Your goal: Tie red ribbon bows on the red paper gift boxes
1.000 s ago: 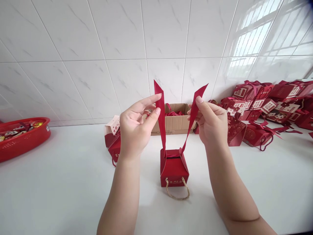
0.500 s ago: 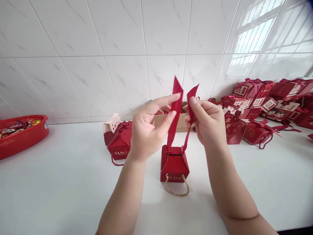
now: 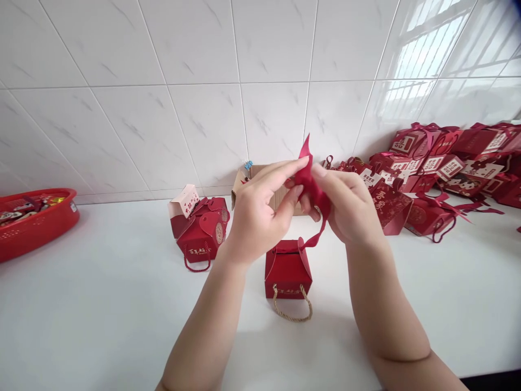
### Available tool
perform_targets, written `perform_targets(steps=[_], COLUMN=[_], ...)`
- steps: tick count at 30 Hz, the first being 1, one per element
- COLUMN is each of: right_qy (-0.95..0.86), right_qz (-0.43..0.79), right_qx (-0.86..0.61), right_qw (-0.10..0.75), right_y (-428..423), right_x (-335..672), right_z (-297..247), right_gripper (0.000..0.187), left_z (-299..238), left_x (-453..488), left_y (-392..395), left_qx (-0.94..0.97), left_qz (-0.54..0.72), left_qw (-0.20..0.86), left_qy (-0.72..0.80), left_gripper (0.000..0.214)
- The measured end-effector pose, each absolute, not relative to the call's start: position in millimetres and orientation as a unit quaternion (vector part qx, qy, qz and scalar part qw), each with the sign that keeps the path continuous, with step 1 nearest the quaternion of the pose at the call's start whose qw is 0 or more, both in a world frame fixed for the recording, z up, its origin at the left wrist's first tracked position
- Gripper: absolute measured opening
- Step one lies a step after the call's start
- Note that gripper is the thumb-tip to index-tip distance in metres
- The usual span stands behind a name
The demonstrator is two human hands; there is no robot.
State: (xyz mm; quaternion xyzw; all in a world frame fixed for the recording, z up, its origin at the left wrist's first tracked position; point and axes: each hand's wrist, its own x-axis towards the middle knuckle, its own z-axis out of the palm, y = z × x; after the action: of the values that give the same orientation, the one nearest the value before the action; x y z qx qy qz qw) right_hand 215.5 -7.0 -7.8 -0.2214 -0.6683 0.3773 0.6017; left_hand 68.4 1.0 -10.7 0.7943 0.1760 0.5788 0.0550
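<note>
A small red gift box [image 3: 287, 277] with a twisted tan rope handle [image 3: 293, 319] stands upright on the white table. From its top a red ribbon [image 3: 318, 191] rises to both hands. My left hand [image 3: 262, 209] pinches the ribbon between thumb and fingers, its index finger stretched along it. Close beside it, my right hand [image 3: 353, 206] grips the ribbon too, with the thumb pressed near the upper part. One ribbon tip points up above the fingers. Part of the ribbon is hidden behind the hands.
Two red boxes [image 3: 202, 233] with a cord handle sit to the left, close together. At the far left is a red plastic basket [image 3: 44, 228] of wrapped sweets. A cardboard box [image 3: 260, 172] stands by the tiled wall. Red gift boxes [image 3: 427, 163] are piled at right.
My hands have come together, and the two ribbon ends, held apart before, now meet and overlap between the fingers. The gift box stays in place.
</note>
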Motion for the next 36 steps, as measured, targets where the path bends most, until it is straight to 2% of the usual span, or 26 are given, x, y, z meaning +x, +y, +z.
perform_targets(steps=[5, 8, 13, 17, 21, 27, 30, 36], right_qy=[-0.684, -0.688, -0.664, -0.642, -0.635, -0.621, -0.656, -0.732], right_qz=[0.339, 0.329, 0.374, 0.399, 0.444, 0.525, 0.455, 0.075], right_qx=[-0.266, -0.278, -0.274, -0.276, -0.268, -0.222, -0.259, -0.381], right_qw=[0.588, 0.583, 0.587, 0.593, 0.573, 0.538, 0.544, 0.56], right_y=[-10.4, -10.2, -2.6, 0.9, 4.3, 16.5, 13.9, -2.8], right_x=[214.6, 216.7, 219.3, 220.8, 224.5, 230.3, 230.4, 232.8], right_z=[-6.4, -6.6, -8.7, -8.7, -8.5, -11.0, -12.2, -11.4], right_gripper=[0.043, 0.039, 0.042, 0.037, 0.032, 0.026, 0.029, 0.034], left_z=[-10.7, -10.3, -9.3, -7.3, -4.1, -1.7, -4.2, -9.0], left_x=[70.8, 70.1, 65.7, 60.3, 55.6, 50.8, 48.0, 48.5], left_y=[2.0, -0.2, -1.1, 0.4, -6.2, -14.6, -11.1, -4.5], left_qx=[0.797, 0.797, 0.778, 0.772, 0.802, 0.842, 0.846, 0.829], left_qz=[0.577, 0.572, 0.594, 0.603, 0.546, 0.418, 0.391, 0.419], left_qw=[0.01, 0.019, 0.071, 0.043, 0.042, 0.067, 0.09, 0.111], left_qy=[0.177, 0.191, 0.191, 0.195, 0.239, 0.334, 0.351, 0.355], left_gripper=[0.031, 0.033, 0.051, 0.044, 0.038, 0.04, 0.039, 0.022])
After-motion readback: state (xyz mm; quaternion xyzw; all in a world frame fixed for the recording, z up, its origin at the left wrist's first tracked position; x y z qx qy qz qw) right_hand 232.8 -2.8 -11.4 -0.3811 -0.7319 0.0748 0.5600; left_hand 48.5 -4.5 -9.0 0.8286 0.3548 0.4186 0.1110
